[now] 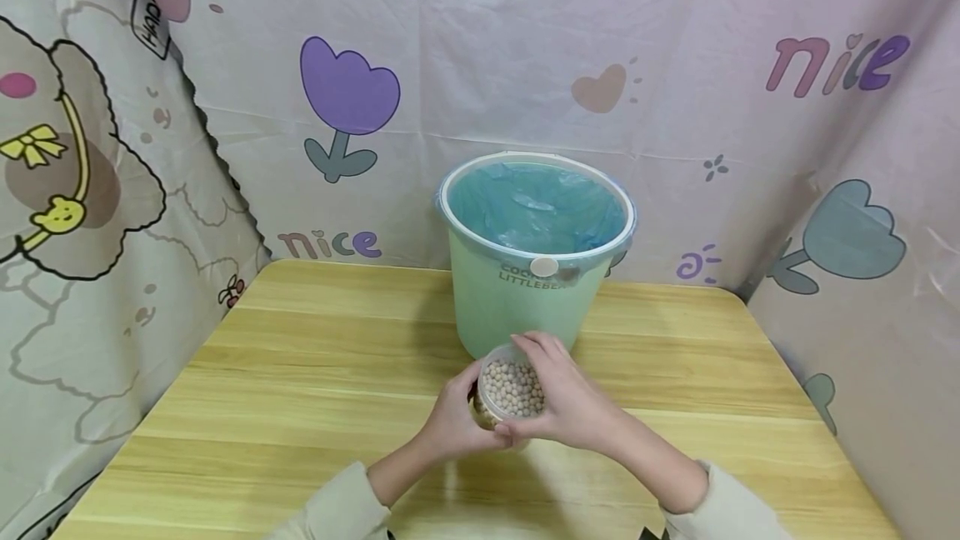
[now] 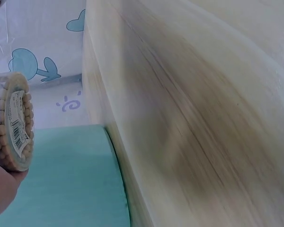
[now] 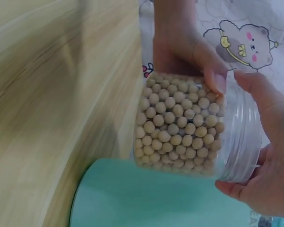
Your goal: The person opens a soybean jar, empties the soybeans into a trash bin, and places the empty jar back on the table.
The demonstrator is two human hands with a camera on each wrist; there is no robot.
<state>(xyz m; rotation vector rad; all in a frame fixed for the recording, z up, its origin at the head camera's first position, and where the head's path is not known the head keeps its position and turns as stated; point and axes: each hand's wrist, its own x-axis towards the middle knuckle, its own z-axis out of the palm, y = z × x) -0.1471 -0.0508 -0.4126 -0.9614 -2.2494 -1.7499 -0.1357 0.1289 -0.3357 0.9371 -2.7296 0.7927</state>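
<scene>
A clear plastic jar (image 1: 513, 390) full of small round beige beads is held above the table, in front of the bucket. My left hand (image 1: 455, 422) grips its body from the left, the thumb lying along its side in the right wrist view. Around the jar's clear, ridged top end (image 3: 241, 132), my right hand (image 1: 572, 407) curls its fingers and thumb. Beads fill the body (image 3: 180, 125), while the top end looks see-through. A white barcode label (image 2: 18, 124) shows on the jar's base in the left wrist view.
A pale green bucket (image 1: 517, 307) with a white rim and a blue bag liner (image 1: 536, 207) stands on the wooden table (image 1: 322, 357), just beyond the hands. Printed cloth (image 1: 480, 65) hangs behind the table and along both sides.
</scene>
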